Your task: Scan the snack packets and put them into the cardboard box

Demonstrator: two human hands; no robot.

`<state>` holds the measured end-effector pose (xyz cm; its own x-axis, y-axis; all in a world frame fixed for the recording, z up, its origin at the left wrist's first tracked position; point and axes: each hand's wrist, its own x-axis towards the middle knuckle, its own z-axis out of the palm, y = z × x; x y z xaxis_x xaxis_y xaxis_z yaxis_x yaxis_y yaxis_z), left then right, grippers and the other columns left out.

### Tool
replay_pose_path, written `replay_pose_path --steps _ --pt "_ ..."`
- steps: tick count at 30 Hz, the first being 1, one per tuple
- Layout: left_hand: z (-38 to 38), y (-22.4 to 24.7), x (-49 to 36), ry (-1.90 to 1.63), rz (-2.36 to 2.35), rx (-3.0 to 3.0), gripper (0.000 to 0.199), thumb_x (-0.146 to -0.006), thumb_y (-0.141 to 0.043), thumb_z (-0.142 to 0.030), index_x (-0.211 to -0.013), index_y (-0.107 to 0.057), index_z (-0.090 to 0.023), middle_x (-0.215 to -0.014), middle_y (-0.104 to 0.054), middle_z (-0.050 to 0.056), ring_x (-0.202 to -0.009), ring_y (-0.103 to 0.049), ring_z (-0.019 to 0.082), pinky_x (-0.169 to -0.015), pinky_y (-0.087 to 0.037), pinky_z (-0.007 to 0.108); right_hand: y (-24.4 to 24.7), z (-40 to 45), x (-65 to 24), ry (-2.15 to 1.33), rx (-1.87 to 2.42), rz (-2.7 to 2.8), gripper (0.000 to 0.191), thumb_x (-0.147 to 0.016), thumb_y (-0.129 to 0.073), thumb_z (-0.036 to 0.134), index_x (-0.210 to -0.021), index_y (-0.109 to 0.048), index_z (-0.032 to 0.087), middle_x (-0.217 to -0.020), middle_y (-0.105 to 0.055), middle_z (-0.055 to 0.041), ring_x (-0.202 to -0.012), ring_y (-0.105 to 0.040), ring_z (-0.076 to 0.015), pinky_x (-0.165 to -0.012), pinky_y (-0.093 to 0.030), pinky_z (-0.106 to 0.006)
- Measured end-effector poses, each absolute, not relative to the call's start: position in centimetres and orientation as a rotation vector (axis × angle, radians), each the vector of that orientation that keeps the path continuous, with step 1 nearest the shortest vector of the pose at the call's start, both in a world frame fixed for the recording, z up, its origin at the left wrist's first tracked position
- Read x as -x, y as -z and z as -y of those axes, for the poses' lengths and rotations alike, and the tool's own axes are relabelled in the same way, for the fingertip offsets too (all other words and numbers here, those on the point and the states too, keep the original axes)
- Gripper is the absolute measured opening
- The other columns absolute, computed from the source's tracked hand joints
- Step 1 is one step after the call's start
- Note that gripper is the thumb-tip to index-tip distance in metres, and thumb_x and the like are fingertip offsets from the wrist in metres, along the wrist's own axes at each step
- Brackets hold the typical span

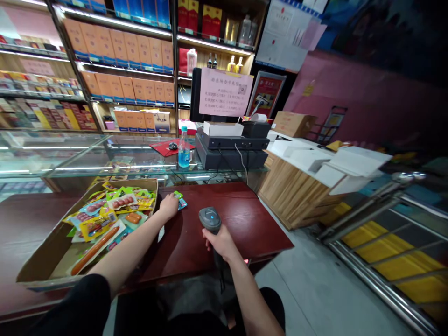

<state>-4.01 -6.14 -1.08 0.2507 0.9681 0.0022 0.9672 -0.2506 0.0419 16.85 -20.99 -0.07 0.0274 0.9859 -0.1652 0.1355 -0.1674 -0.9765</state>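
Right hand (221, 241) — gripping the scanner (210, 218) over the table (241, 205). Left hand (168, 206) — at the small packets (182, 204) beside the box (47, 254); its grip cannot be confirmed. Apparent step: scanning. The next move calls for aligning scanner and packet.

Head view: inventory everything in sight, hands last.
Table: 1, dark red, foreground
Carton: 1, brown, table left
Wrapped snacks: many, multicoloured, in carton
Packets: count unclear, green and blue, right of carton
Scanner: 1, dark grey, foreground centre
Glass counter: 1, clear, behind table
Bottle: 1, blue, on counter
Mouse: 1, black, on red mat
Till: 1, dark grey, on counter
Monitor: 1, black, above till
Sign: 1, pink, on monitor
Shelf boxes: many, mostly orange, background
Cabinet: 1, brown, right
Railing: 1, silver, far right
Left hand: 1, bare, at packets
Right hand: 1, bare, holding scanner
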Motion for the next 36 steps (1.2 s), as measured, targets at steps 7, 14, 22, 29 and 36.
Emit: replay_pose_path --steps 7,14,22,29,36 --pt "6.2 0.7 3.9 -0.114 -1.782 -2.510 0.024 -0.081 -0.058 -0.016 -0.102 -0.068 -0.014 -0.114 -0.063 0.017 -0.114 -0.057 0.030 -0.092 -0.047 0.037 0.3 20.8 -16.4 -1.263 1.427 1.239 0.019 -0.070 -0.066 0.033 -0.067 -0.060 0.016 -0.046 -0.057 0.0027 -0.036 -0.052 -0.0114 -0.035 -0.042 -0.021" --pt "5.3 2.0 3.9 -0.273 -1.689 -2.131 0.051 -0.062 -0.081 -0.025 -0.109 -0.063 -0.016 -0.101 -0.071 0.008 -0.095 -0.067 0.023 -0.077 -0.049 0.026 0.1 20.6 -16.1 -1.261 1.439 1.250 0.019 -0.070 -0.066 0.034 -0.067 -0.060 0.017 -0.044 -0.057 0.0027 -0.036 -0.052 -0.0123 -0.036 -0.043 -0.022" --pt "4.3 3.3 3.5 -0.606 -1.268 -1.676 0.022 -0.063 -0.079 -0.025 -0.078 -0.068 -0.016 -0.071 -0.072 0.001 -0.069 -0.067 0.015 -0.062 -0.049 0.021 0.4 20.4 -15.8 -1.264 1.425 1.301 0.018 -0.072 -0.065 0.033 -0.065 -0.061 0.016 -0.044 -0.056 0.0024 -0.035 -0.052 -0.0119 -0.036 -0.042 -0.021" --pt "4.7 2.7 3.4 -0.683 -1.190 -1.455 0.024 -0.059 -0.080 -0.019 -0.075 -0.064 -0.014 -0.064 -0.070 0.001 -0.061 -0.066 0.014 -0.059 -0.048 0.021 0.3 20.6 -16.3 -1.257 1.462 1.257 0.018 -0.071 -0.064 0.032 -0.062 -0.061 0.016 -0.043 -0.057 0.0020 -0.035 -0.052 -0.0122 -0.036 -0.042 -0.022" --pt "5.4 1.9 3.3 -0.674 -1.109 -1.554 0.017 -0.061 -0.076 -0.021 -0.072 -0.066 -0.014 -0.065 -0.071 0.001 -0.063 -0.066 0.015 -0.058 -0.048 0.022 -0.4 21.1 -16.4 -1.264 1.450 1.243 0.018 -0.072 -0.065 0.030 -0.061 -0.059 0.017 -0.041 -0.055 0.0031 -0.034 -0.050 -0.0109 -0.036 -0.041 -0.021"
